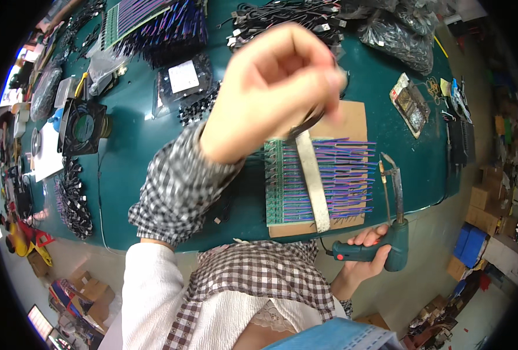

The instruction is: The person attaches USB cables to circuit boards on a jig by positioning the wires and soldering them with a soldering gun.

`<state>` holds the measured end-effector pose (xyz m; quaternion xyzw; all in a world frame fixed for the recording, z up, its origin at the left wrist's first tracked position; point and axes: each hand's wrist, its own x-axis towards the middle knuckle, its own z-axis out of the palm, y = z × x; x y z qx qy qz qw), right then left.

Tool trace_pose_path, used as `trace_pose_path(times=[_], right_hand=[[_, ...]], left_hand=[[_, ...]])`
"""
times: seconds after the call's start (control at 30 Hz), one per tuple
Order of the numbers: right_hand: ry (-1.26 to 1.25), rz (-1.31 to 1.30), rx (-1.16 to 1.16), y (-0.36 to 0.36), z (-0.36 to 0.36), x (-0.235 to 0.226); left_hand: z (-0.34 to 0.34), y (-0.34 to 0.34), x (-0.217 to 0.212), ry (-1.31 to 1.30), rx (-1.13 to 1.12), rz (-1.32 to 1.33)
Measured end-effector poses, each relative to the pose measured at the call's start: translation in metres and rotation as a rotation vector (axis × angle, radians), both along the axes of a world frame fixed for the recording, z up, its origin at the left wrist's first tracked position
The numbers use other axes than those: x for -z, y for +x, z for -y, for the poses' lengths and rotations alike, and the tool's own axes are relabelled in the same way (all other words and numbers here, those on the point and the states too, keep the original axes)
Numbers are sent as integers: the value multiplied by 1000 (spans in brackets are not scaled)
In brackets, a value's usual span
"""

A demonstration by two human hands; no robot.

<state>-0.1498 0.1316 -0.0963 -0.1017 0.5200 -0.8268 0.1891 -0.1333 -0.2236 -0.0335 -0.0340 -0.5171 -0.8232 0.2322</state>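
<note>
My left hand [276, 87] is raised over the table, blurred by motion, its fingers closed on a thin black cable [310, 121]. Part of that cable hides behind the hand. Lower right, my right hand [367, 256] grips the green handle of a soldering gun [396, 245], whose metal tip points away from me. Between the hands lies a cardboard sheet [352, 119] bearing a row of green circuit boards [275, 192] with purple and blue wires [346, 181] fanning to the right. A pale metal bar [312, 184] lies across the wires.
A small fan [84, 127] stands at the left. At the back are more wired boards [154, 29], a heap of black cables [282, 17] and plastic bags of parts [396, 44]. A stained solder tray [409, 105] lies to the right, near the table's edge.
</note>
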Motion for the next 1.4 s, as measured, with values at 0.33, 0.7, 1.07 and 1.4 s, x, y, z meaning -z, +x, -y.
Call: trace_pose_path(times=[0.33, 0.7, 1.07, 1.4], right_hand=[[224, -17, -203, 25, 67, -31], [483, -46, -98, 35, 97, -34], [631, -118, -322, 41, 83, -25], [460, -135, -272, 39, 33, -9]], left_hand=[[-83, 108, 30, -168, 54, 647], [-110, 124, 43, -429, -208, 511], [-116, 137, 54, -538, -257, 450], [-96, 113, 90, -597, -357, 633]])
